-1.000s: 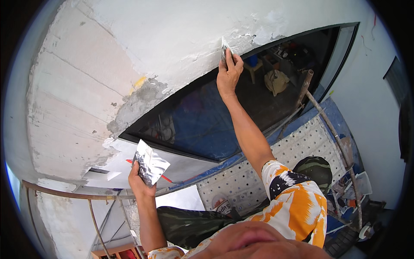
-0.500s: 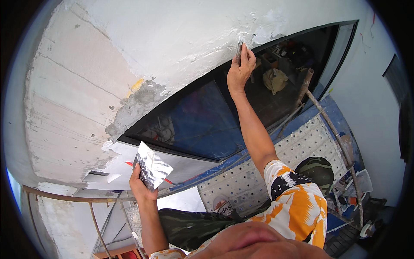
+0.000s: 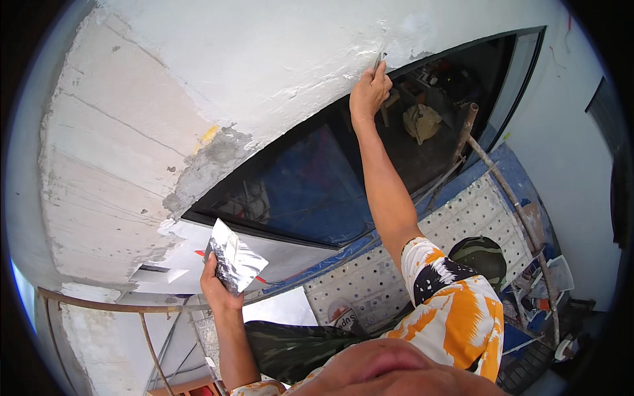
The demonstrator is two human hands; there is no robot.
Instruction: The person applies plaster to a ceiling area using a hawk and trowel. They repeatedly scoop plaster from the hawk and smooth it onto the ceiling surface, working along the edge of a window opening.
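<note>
My left hand [image 3: 219, 285] is closed round the near side of a shiny metal putty plate [image 3: 239, 259] with white putty smeared on its face; how its handle runs is hidden. Up at the wall, my right hand [image 3: 370, 91] grips a putty knife [image 3: 379, 61], seen nearly edge-on. Its blade is at the white plaster [image 3: 284, 72] just above the dark window frame [image 3: 277, 138]. Wet-looking ridges of putty mark the wall around and left of the blade.
A perforated platform [image 3: 356, 277] lies under me, with a rusty pipe rail [image 3: 99, 300] at left and scaffold poles [image 3: 505, 188] at right. Rough grey patches [image 3: 218, 155] show left of the window. A cluttered crate [image 3: 538, 290] stands at lower right.
My right hand and the putty knife have shifted slightly right along the wall above the window. The left hand with the putty plate stays almost where it was.
</note>
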